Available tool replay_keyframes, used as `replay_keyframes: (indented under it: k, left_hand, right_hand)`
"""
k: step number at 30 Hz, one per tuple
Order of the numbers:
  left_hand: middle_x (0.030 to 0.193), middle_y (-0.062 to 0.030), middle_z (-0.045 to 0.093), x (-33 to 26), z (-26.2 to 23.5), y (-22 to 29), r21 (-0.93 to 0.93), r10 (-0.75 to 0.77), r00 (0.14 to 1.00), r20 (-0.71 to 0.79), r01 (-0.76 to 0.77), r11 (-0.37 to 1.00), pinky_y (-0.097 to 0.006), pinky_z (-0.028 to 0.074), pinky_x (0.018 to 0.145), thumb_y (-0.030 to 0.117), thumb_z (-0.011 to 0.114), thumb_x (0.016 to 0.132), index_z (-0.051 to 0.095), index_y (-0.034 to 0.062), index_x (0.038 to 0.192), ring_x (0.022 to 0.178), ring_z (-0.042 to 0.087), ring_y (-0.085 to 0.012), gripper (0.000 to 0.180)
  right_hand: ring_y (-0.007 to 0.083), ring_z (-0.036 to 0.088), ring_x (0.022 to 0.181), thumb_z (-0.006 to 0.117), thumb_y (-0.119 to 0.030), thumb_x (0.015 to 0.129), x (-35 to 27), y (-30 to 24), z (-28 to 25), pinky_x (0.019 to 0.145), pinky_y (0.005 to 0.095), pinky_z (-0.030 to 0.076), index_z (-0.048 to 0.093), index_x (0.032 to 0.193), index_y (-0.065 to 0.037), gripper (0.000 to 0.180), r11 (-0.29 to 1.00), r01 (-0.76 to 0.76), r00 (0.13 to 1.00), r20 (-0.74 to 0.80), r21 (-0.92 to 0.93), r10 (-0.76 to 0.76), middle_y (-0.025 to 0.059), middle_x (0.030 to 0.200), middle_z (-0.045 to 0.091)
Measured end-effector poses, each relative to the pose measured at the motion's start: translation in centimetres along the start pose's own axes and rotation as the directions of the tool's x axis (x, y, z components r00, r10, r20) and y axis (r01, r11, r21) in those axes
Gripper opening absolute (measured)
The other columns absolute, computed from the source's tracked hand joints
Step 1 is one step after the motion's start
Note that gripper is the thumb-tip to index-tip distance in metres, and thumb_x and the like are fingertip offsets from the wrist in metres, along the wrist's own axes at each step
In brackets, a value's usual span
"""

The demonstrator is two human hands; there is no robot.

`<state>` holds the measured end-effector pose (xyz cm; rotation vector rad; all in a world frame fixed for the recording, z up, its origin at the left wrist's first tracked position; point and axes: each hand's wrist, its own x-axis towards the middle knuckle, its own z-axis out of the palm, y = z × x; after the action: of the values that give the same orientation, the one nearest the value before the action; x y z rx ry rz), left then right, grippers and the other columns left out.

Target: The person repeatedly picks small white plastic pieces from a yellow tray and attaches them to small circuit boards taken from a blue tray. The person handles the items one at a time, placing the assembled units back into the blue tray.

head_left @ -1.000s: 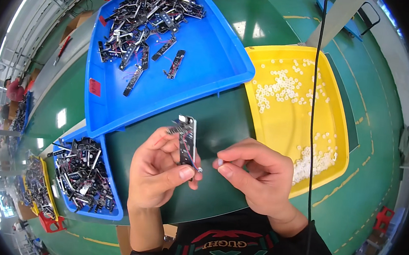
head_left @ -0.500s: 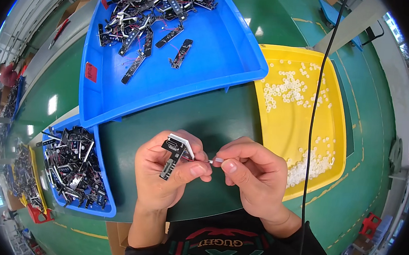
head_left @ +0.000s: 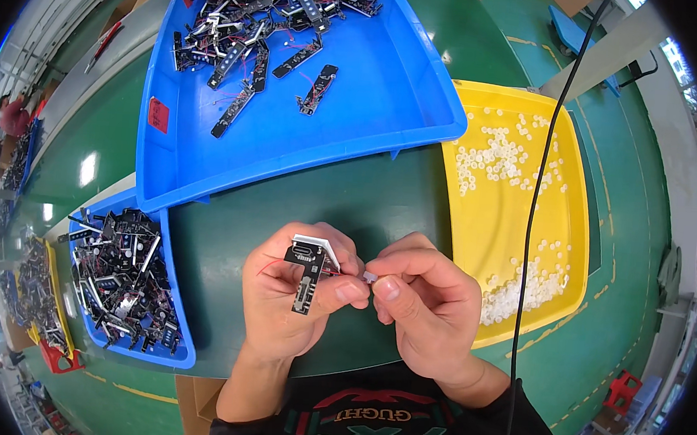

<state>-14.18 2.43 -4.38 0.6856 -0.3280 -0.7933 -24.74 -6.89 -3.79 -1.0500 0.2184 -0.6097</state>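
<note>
My left hand (head_left: 290,298) grips a small black circuit board (head_left: 308,269) with a white part on top and thin red wires, held over the green table. My right hand (head_left: 423,308) pinches a tiny white cap (head_left: 369,277) between thumb and forefinger, right beside the board's edge and almost touching my left thumb. Both hands meet in the lower middle of the view, just in front of my chest.
A large blue tray (head_left: 371,130) with several black boards lies ahead. A yellow tray (head_left: 574,233) of small white caps sits to the right. A smaller blue bin (head_left: 174,302) full of boards is at the left. A black cable (head_left: 538,190) hangs down at right.
The board has turned in my left hand, from upright to lying flatter with its white part on top. Both hands have come lower and closer together; the cap now sits at the board's edge.
</note>
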Motion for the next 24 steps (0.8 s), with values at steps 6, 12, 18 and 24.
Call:
replay_keyframes:
  k: [6,12,18,24]
  left_hand:
    - [0.087,-0.0127,0.060,-0.1,-0.1,0.0,-0.058,-0.032,0.999,0.013,0.033,0.998,-0.031,0.054,0.067,-0.012,0.071,0.071,0.058,-0.0025,0.095,0.078,0.062,-0.0199,0.029]
    - [0.086,-0.0121,0.060,-0.1,-0.1,0.0,-0.107,-0.004,0.999,0.041,0.008,0.994,-0.031,0.052,0.066,-0.015,0.069,0.071,0.056,0.0005,0.099,0.077,0.060,-0.0200,0.034]
    - [0.085,-0.0113,0.059,-0.1,0.0,-0.3,-0.083,0.066,0.998,0.005,-0.066,0.994,-0.031,0.050,0.066,-0.013,0.070,0.072,0.055,0.0014,0.099,0.076,0.058,-0.0202,0.033]
    - [0.084,-0.0073,0.054,-0.1,0.0,-0.8,-0.014,0.143,0.990,-0.003,-0.143,0.990,-0.028,0.045,0.063,-0.005,0.076,0.071,0.057,0.0020,0.097,0.074,0.052,-0.0170,0.033]
  right_hand:
    - [0.0112,0.058,0.084,0.055,0.007,0.090,-0.2,0.0,0.1,0.071,0.0221,0.045,0.060,0.107,0.007,0.017,1.000,0.024,1.000,-0.003,0.018,-0.024,0.0103,0.101,0.054]
    - [0.0074,0.053,0.077,0.058,0.008,0.088,-0.5,0.3,0.3,0.063,0.0194,0.040,0.062,0.108,0.005,0.021,0.994,0.075,0.997,-0.010,-0.075,-0.075,0.0092,0.100,0.054]
    - [0.0078,0.053,0.072,0.062,0.009,0.084,-0.8,0.2,0.6,0.055,0.0198,0.039,0.065,0.108,0.004,0.025,0.942,0.150,0.988,0.014,-0.299,-0.153,0.0106,0.099,0.056]
    - [0.0104,0.054,0.073,0.062,0.009,0.083,-0.8,0.5,0.9,0.057,0.0201,0.041,0.064,0.112,0.006,0.029,0.886,0.261,0.965,0.083,-0.383,-0.248,0.0115,0.100,0.057]
